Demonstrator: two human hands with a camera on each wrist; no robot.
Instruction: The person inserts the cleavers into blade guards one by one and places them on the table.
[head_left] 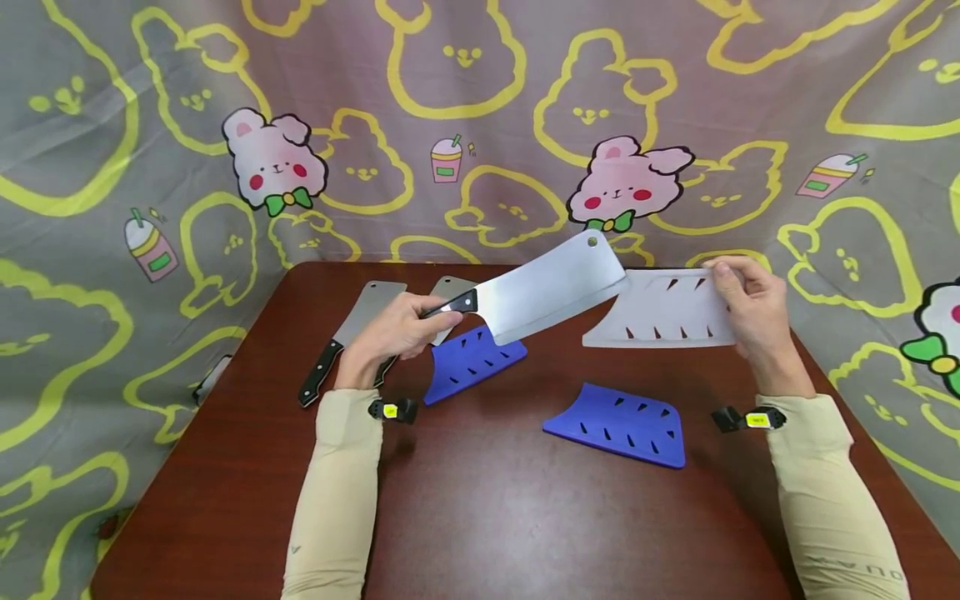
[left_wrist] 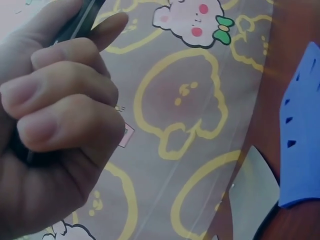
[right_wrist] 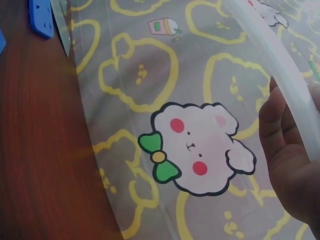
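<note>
My left hand (head_left: 401, 327) grips a cleaver (head_left: 551, 287) by its black handle, with the fingers curled round it in the left wrist view. The wide steel blade points right and slightly up above the table, a round hole near its far corner. At the right, my right hand (head_left: 752, 302) pinches the end of a white slotted blade cover (head_left: 660, 310), thumb on the near face. The blade's tip end overlaps the left end of this cover in the head view. In the right wrist view the white cover (right_wrist: 280, 65) shows edge-on beside the fingers.
Two more cleavers lie at the back left, one cleaver (head_left: 367, 308) left of my arm and another cleaver (head_left: 452, 287) partly behind my hand. One blue blade cover (head_left: 480, 362) lies beside them, a second blue cover (head_left: 618, 425) nearer on the brown table (head_left: 480, 517). A patterned curtain (head_left: 480, 125) hangs behind.
</note>
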